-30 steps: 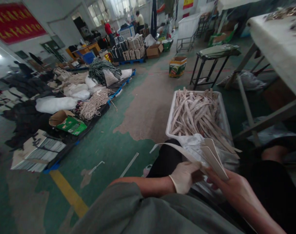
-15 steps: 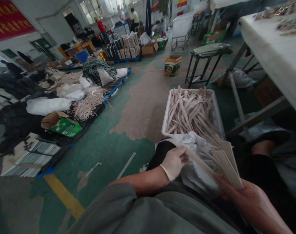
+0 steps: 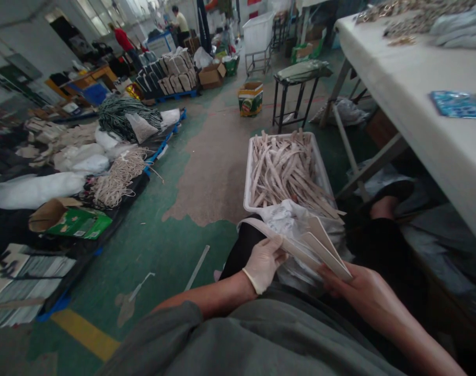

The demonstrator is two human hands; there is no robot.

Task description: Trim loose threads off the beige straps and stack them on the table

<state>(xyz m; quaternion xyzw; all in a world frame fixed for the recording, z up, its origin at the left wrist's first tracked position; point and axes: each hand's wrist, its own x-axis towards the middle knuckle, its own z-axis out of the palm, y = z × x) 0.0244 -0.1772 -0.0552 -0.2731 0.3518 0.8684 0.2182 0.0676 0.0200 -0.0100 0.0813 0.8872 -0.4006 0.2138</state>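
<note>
My left hand (image 3: 263, 261), in a pale glove, is closed on a long beige fabric strap (image 3: 300, 251). The strap runs from over my knee across to my bare right hand (image 3: 345, 282). That hand is closed on the strap's other part and on a few flat, cream-coloured strips (image 3: 324, 248) that fan upward from the fingers. Under the strap a crumpled clear plastic bag (image 3: 290, 216) lies over my lap. Just beyond my knees stands a white plastic bin (image 3: 247, 180) heaped with loose beige straps (image 3: 285, 167). What the right fingertips touch is partly hidden.
A white-topped table (image 3: 414, 62) on the right holds metal pieces and a blue packet (image 3: 459, 104). Ahead are a black stool (image 3: 298, 94) and a yellow-green carton (image 3: 250, 99). Bags, rope bundles (image 3: 120, 177) and a green box (image 3: 81, 222) sit on pallets at left. Two people are far back.
The view has swung to the right, showing more of the table. My right hand with the strips has come closer to my left hand, which still holds the strap.
</note>
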